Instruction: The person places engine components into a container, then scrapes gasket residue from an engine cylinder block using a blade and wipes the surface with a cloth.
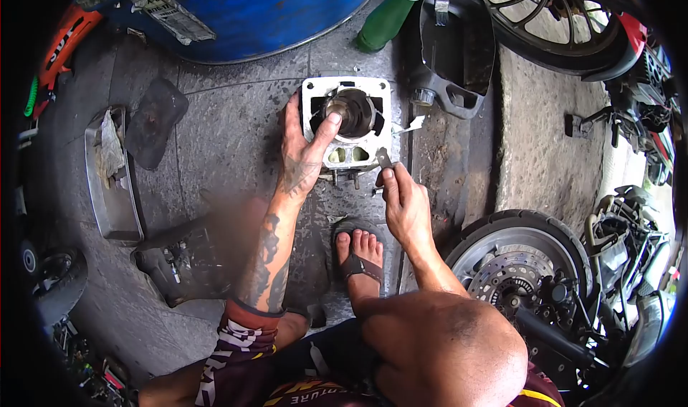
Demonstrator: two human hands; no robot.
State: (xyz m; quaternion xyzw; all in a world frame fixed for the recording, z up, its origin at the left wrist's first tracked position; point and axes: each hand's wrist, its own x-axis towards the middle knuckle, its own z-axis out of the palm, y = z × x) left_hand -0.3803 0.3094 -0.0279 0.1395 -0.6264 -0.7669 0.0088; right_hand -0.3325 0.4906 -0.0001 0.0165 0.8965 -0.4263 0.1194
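A motorcycle engine cylinder block [382, 124] stands on the floor in front of me, its pale top face and round bore turned upward. My left hand [304, 145] grips its left side, with the thumb laid over the edge of the bore and the fingers down the outer wall. Pinched between thumb and finger of my right hand [407, 200] is a small flat metal blade [385, 157], its tip at the lower right corner of the block's top face. A torn whitish scrap [411, 125] sticks out beside the block's right side.
Behind the block are a blue drum [251, 12], a green bottle [390, 16] and a cut black jug [459, 63] with a brush [442, 9]. A metal tray [107, 206] lies left. Wheels [527, 263] and motorcycle parts line the right. My foot [360, 256] is close below.
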